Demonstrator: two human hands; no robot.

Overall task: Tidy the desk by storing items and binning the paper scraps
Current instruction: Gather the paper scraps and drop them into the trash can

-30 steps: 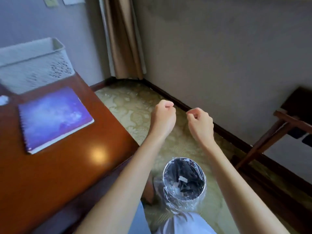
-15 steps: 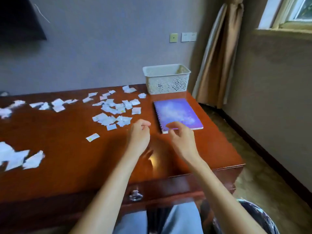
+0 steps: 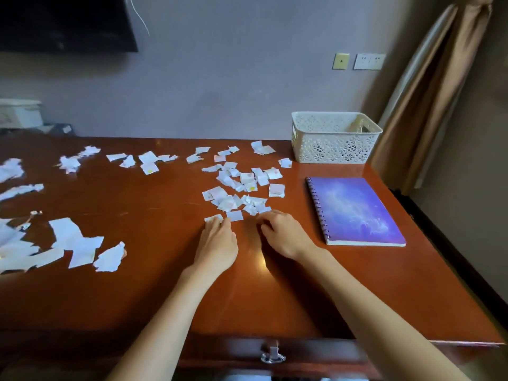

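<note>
Head camera looks down on a wide brown wooden desk (image 3: 154, 284) that stands against a grey wall. A brown curtain (image 3: 428, 86) hangs at the right side, and a dark screen (image 3: 63, 23) is fixed on the wall at the upper left.

On the right part of the desk lies a purple notebook (image 3: 357, 210) with a wire spine, closed and flat. Behind it, near the wall, stands a white plastic basket (image 3: 334, 148) with a pierced pattern; what is inside cannot be seen.

White paper scraps are spread over the desk. Large torn pieces (image 3: 79, 248) lie at the left, near the front edge. A loose row of smaller pieces (image 3: 148, 160) runs along the back. A dense group of small scraps (image 3: 242, 188) lies in the middle, just left of the notebook.

Both bare arms reach forward to the near edge of this group. The left hand (image 3: 218, 243) is palm down with the fingers almost straight and close together, and the tips rest on one small scrap (image 3: 213, 218). The right hand (image 3: 286, 236) is palm down with the fingers bent, the tips beside the nearest scraps; whether it holds one, I cannot tell. One square scrap (image 3: 235, 215) lies between the two hands.

A metal drawer handle (image 3: 273, 354) shows on the front of the desk, and wall sockets (image 3: 369, 61) sit above the basket.
</note>
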